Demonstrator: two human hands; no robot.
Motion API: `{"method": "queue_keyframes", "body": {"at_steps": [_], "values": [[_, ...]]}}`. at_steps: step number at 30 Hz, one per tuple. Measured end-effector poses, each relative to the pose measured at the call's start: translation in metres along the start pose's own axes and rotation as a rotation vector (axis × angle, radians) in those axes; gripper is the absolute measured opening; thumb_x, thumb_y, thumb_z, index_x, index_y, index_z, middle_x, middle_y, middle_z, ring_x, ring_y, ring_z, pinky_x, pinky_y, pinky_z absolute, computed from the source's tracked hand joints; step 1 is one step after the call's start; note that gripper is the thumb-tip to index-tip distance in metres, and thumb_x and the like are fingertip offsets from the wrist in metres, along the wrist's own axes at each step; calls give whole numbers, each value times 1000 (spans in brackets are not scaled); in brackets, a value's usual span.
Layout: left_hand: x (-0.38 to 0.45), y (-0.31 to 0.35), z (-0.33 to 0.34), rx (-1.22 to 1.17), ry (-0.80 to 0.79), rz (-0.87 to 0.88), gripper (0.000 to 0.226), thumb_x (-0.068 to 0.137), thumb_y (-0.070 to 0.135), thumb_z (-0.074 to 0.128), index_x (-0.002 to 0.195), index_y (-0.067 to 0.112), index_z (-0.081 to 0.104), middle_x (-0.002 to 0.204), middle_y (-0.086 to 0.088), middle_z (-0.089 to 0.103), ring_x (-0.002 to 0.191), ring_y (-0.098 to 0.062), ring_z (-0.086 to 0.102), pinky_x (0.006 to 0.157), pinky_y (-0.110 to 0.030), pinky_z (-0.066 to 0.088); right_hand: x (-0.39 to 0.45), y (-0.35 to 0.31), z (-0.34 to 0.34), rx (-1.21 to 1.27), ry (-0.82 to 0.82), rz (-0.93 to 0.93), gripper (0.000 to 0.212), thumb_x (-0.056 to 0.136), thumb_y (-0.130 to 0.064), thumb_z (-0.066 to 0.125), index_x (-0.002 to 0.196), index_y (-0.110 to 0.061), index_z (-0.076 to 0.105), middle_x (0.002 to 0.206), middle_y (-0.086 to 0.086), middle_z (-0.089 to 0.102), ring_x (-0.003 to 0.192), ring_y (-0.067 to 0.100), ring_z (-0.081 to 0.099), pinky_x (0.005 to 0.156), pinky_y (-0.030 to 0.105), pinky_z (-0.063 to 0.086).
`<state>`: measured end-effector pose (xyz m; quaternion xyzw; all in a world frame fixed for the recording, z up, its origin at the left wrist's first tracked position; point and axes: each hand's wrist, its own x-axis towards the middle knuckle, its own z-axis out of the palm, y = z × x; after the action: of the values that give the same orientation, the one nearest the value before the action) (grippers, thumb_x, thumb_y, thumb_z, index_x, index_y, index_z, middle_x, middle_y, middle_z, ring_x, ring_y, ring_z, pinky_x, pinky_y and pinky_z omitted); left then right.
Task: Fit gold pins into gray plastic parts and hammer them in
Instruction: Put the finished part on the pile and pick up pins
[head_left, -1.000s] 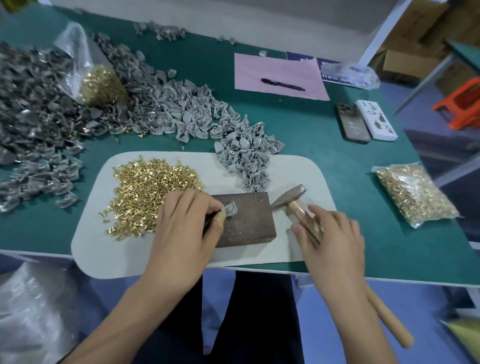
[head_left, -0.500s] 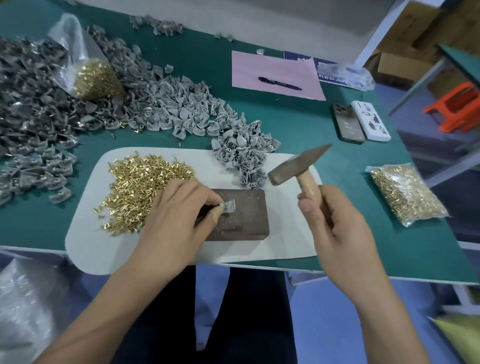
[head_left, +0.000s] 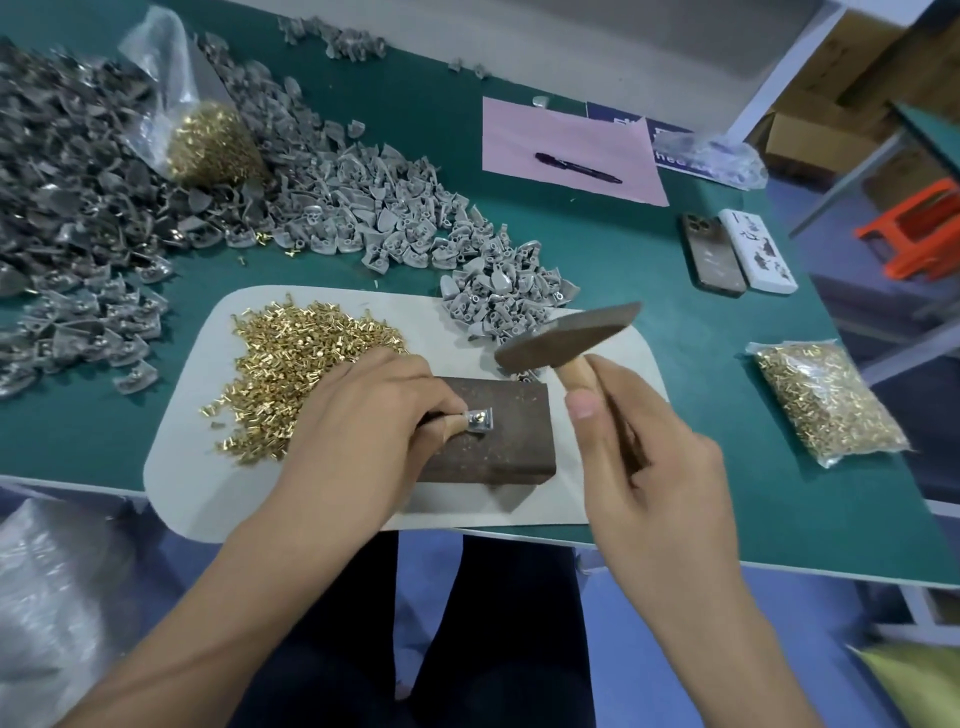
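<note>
On the counter (head_left: 649, 270), nearest me, lies the mat (head_left: 613, 358); on it, left, the heap of loose pins (head_left: 301, 364), centre, the block (head_left: 498, 431), and on the block the part (head_left: 480, 420) with a pin seated in it, pinched by my left hand (head_left: 363, 431). My right hand (head_left: 639, 457) grips the hammer (head_left: 566, 338) above the block's right end. Behind the mat, from far left to centre, spreads the pile of parts (head_left: 208, 208), a bag of pins (head_left: 208, 140) resting on it. Further back lies paper (head_left: 561, 135) with a pen (head_left: 576, 167) on it. Right of the mat: two phones (head_left: 737, 254), side by side, and nearer me a second bag of pins (head_left: 826, 400).
</note>
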<state>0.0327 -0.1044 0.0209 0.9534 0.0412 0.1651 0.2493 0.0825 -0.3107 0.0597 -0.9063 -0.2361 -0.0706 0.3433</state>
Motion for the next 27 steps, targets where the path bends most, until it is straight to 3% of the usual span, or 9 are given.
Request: {"method": "queue_keyframes", "body": {"at_steps": [4,6,9,13,18,22,27], "values": [[1,-1,-1,29,10,-1,10,80,32,79,90,33,77,80,15,63,85,-18,54,69,-32,42,-6,1,10,-194,-166,51,34,98,-65,32,125,-54,50,70,-11,63,70,24,61,62,38,52],[1,-1,-1,25,17,4,9,81,36,77,90,33,78,79,16,62,84,-17,53,68,-31,39,-5,3,8,-184,-83,41,34,98,-66,35,124,-55,53,67,-17,60,63,16,57,60,35,52],[2,0,-1,1,28,-11,8,83,41,74,86,34,77,77,15,62,83,-16,52,68,-30,37,-9,2,5,41,64,70,39,100,-66,36,126,-49,59,70,-24,57,59,6,48,56,27,43],[3,0,-2,15,19,7,9,81,35,77,89,32,79,75,14,62,83,-19,53,68,-33,43,-16,-2,13,-179,-154,78,43,96,-68,28,129,-52,51,68,-14,62,62,18,58,58,34,50],[3,1,-3,31,21,15,11,79,34,82,89,31,79,76,13,63,82,-19,54,65,-34,45,-13,0,12,-201,-203,103,47,94,-71,23,128,-53,50,71,-11,65,68,24,59,61,38,52],[0,1,-3,23,35,10,10,82,36,79,91,32,78,77,15,62,83,-18,54,66,-33,43,-11,4,11,-222,-174,113,44,95,-72,23,126,-55,49,66,-16,57,68,20,58,58,33,47],[2,-1,-1,25,32,-2,11,84,40,75,92,32,78,78,15,61,82,-15,50,63,-29,34,5,38,10,-307,-22,348,32,104,-54,30,125,-44,52,84,-7,68,75,28,55,64,37,37]]}}
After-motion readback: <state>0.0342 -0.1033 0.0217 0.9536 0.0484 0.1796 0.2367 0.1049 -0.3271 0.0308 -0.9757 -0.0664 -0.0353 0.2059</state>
